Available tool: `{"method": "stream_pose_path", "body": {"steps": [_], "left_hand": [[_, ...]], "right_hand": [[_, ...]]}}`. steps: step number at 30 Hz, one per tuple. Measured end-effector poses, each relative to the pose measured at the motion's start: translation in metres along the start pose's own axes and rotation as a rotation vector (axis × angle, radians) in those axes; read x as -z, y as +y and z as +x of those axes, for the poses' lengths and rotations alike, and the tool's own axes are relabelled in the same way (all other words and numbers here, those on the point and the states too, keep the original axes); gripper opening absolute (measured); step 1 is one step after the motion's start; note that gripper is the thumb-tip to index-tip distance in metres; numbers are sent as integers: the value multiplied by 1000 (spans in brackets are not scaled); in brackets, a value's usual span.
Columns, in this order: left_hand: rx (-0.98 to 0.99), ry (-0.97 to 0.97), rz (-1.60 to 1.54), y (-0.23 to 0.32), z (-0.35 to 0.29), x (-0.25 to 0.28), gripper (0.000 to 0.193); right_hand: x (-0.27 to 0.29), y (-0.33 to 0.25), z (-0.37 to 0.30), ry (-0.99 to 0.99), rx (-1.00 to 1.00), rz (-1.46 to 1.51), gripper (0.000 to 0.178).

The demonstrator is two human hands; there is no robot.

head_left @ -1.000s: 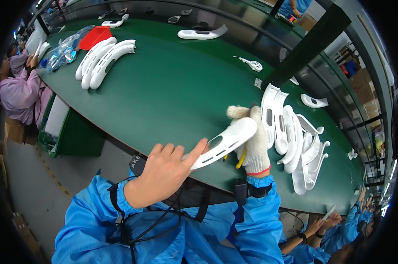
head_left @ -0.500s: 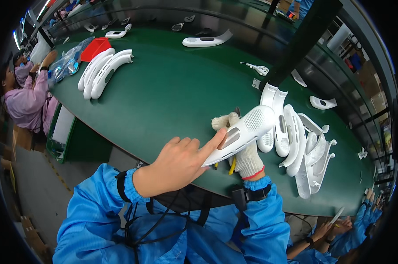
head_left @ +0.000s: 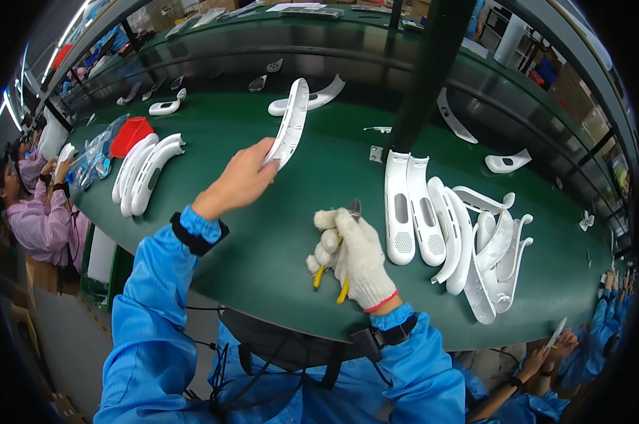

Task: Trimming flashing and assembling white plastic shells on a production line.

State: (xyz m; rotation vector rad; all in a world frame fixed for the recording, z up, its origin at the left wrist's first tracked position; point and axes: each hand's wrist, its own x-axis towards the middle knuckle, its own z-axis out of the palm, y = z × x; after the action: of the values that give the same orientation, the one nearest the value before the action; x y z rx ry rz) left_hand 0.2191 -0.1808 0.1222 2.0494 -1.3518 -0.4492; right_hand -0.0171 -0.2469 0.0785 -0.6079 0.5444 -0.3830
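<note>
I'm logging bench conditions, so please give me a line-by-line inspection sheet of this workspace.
Surface: green tabletop, with loose white parts grouped left and right.
Job's things: white curved part; yellow-handled tool, its handles showing below the glove.
Clutter: red container and clear plastic bag, toward the left end.
Hands: bare left hand holds the curved part; gloved right hand holds the tool.
Cables: thin dark cord below the near edge.
Surroundings: black post; co-worker in pink at left.
</note>
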Motion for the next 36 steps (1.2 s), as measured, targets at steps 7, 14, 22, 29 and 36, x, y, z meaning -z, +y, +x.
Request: {"method": "stream_pose_path", "body": {"steps": [7,14,22,29,36], "left_hand": [[-410,36,387,-11,98,-32,31],[-646,120,394,-3,181,-100,30],[-645,266,374,6,191,-100,44],[-91,102,497,-70,196,-61,51],[-101,155,355,-36,179,-58,45]], "right_hand": [[0,-5,0,-11,-37,-42,31],[-1,-5,1,-43,10,-106,32],[4,-7,3,-93,3,-135,35],[2,-6,0,-102,1,-186,32],[3,-5,4,-109,-12,-166,31]]}}
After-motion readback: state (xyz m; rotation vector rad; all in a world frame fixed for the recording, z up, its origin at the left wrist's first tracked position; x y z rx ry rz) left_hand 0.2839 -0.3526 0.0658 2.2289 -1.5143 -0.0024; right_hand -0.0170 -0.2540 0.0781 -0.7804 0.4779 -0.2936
